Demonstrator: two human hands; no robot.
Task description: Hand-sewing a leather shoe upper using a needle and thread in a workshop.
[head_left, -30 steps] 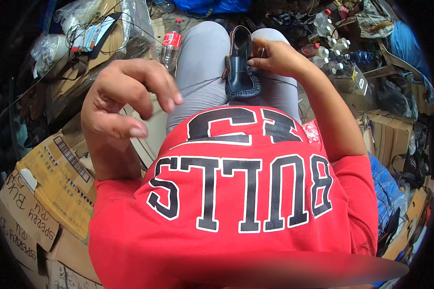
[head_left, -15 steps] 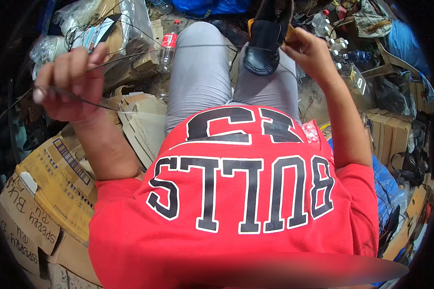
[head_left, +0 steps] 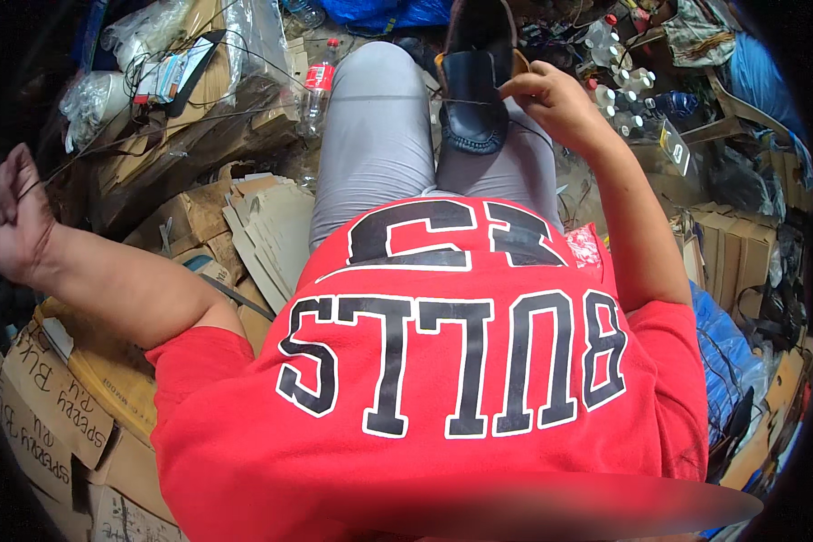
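A black shoe with a stitched, puckered toe rests over my right thigh, its toe toward me and its opening farther away. My right hand is closed at the shoe's right edge, thumb and forefinger pinching there; whether thread is also between them is hidden. A dark thread crosses the shoe and both grey trouser legs, running out to the far left. There my left hand is raised with its fingers curled around the thread, well away from the shoe.
Flattened cardboard and cardboard boxes lie at my left. A plastic bottle with a red label stands beyond my left knee. Several small bottles are at the far right, near a blue plastic sheet and bundled cardboard.
My left hand has swung outward to the far left, drawing the thread along. The shoe and my right hand have shifted slightly left and nearer, and more of the shoe's opening shows.
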